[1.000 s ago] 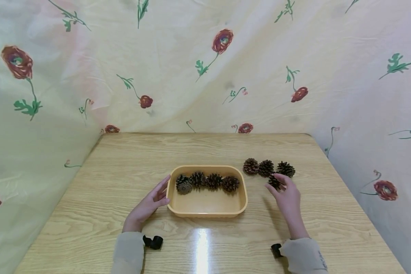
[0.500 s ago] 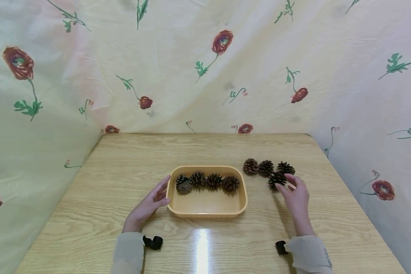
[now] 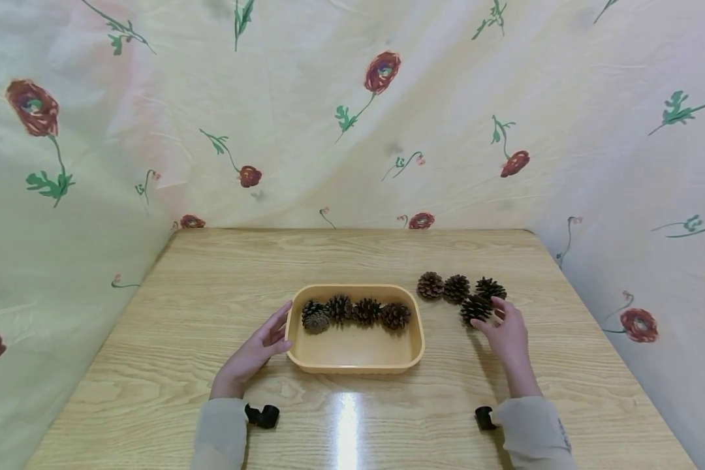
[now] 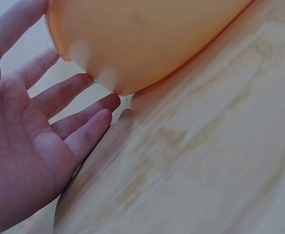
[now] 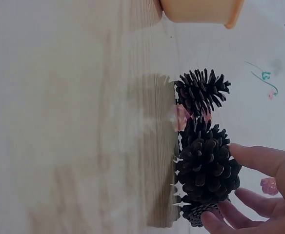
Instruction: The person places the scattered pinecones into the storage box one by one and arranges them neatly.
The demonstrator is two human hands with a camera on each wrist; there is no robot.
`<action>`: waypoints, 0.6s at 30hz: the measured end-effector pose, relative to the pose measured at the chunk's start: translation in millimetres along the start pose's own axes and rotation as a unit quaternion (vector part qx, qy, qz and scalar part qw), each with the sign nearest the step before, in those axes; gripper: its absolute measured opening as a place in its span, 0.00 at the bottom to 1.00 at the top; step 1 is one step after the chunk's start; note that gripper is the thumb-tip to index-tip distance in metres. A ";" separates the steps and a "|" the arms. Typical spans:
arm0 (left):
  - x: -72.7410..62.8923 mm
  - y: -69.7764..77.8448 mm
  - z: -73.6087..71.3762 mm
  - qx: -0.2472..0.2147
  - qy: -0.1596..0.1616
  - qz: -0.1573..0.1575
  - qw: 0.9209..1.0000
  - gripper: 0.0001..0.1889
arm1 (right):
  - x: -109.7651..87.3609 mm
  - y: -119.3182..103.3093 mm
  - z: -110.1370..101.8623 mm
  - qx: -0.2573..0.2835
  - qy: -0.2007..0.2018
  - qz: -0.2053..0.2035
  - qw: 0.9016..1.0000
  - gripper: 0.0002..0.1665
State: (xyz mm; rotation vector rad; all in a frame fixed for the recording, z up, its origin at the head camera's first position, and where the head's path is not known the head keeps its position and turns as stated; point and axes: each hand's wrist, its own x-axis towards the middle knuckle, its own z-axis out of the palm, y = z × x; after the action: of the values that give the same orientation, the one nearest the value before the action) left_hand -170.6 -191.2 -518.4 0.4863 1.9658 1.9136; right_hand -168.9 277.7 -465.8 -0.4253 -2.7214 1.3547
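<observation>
My left hand rests against the left end of an oblong yellow-orange tray, fingers spread along its outside wall; the left wrist view shows the fingers extended near its base. In the tray, several dark pine cones lie along the far side. To the right of the tray, my right hand pinches the nearest pine cone of a loose group, thumb on its front side and fingers behind. In the right wrist view that pine cone overlaps its neighbours; the finger contact is partly hidden.
Beside the pinched cone lie three more pine cones: a brown one, a middle one and one behind the right fingers. The wood-grain table meets a flowered cloth at the back and sides.
My right hand has shifted rightward around the near pine cone, uncovering more of it. That cone stays in nearly the same place. My left hand and the tray have not moved.
</observation>
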 end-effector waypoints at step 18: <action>-1.7 1.5 0.8 -0.006 -0.005 0.009 1.000 0.41 | 8.0 4.2 5.4 -0.043 -0.033 -0.035 0.998 0.53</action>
State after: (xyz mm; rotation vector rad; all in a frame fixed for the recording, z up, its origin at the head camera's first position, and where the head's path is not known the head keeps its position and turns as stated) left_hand -168.7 -191.3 -516.8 0.5114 1.9497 1.9295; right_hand -176.7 278.1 -472.8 -0.2922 -2.8278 1.2608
